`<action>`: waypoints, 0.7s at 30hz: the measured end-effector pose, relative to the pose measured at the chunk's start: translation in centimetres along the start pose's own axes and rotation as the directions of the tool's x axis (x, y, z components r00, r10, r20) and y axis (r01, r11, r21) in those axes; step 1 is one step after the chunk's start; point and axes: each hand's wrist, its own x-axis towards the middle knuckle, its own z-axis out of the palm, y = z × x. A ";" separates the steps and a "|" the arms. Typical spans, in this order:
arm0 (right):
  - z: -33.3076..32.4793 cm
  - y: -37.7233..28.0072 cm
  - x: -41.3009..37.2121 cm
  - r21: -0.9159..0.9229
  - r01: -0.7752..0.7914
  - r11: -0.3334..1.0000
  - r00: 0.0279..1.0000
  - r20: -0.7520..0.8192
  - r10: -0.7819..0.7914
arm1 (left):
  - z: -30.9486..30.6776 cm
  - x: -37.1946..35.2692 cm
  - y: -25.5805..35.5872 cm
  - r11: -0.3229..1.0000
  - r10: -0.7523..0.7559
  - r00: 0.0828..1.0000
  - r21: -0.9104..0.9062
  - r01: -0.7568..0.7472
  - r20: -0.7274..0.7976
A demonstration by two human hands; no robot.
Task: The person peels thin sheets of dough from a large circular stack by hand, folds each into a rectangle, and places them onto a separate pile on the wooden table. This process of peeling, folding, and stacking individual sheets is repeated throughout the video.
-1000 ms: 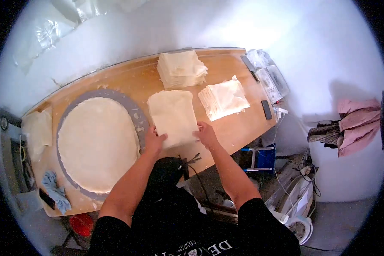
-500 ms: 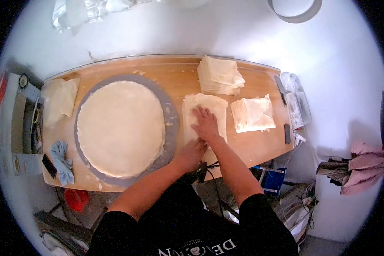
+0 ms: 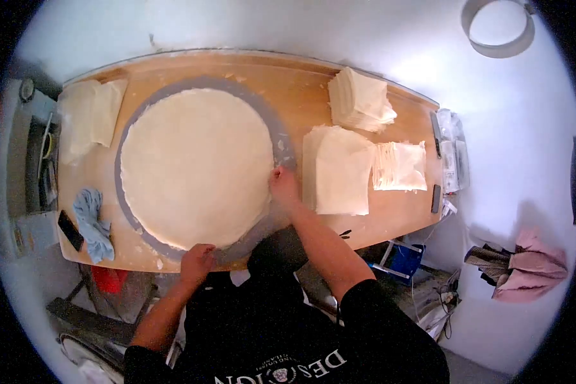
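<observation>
A large round sheet of dough [image 3: 195, 166] lies flat on a grey round mat [image 3: 281, 137]. My left hand [image 3: 197, 264] is at the sheet's near edge, its fingers closed on the rim. At the right edge, my right hand [image 3: 283, 185] pinches the dough between closed fingers. Just right of the mat is a flat pile of pale dough sheets [image 3: 336, 173], its top sheet slightly askew. Two cut stacks of thin dough stand beyond it: a taller stack [image 3: 361, 99] at the back and a smaller stack [image 3: 400, 166] at the right.
Folded pale sheets [image 3: 89, 118] lie on the table's left end. A blue cloth [image 3: 93, 224] and a dark phone [image 3: 70, 230] sit at the front left corner. Dark flat objects [image 3: 436, 198] line the right edge. A red container [image 3: 109, 280] stands below the table.
Both hands have left the pile on the right and moved left to the round dough's edge. The pile's top sheet now looks shifted and smoother. The camera view has moved too.
</observation>
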 end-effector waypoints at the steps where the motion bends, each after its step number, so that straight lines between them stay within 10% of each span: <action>1: 0.9 0.4 0.1 0.128 -0.066 0.990 0.998 0.003 0.066 | -0.9 -0.7 -0.4 0.997 -0.079 0.997 0.006 0.079 0.015; 8: 1.5 -0.8 0.0 0.139 -0.158 0.978 0.980 -0.099 0.173 | -3.0 -1.2 -2.7 0.992 -0.122 0.991 -0.012 0.123 0.051; 11: 1.8 -0.8 0.5 0.246 -0.379 0.892 0.925 0.087 0.369 | -3.0 -0.6 -3.2 0.988 -0.118 0.992 -0.092 0.120 0.036; 19: 2.0 -3.4 -1.2 -0.029 0.078 0.997 0.984 -0.158 -0.081 | -3.0 -0.3 -3.7 0.972 -0.163 0.984 -0.160 0.172 0.067; 21: 3.8 -2.1 -0.4 0.176 -0.030 0.984 0.974 -0.218 0.069 | -3.4 -0.4 -3.1 0.976 -0.192 0.978 -0.092 0.199 0.084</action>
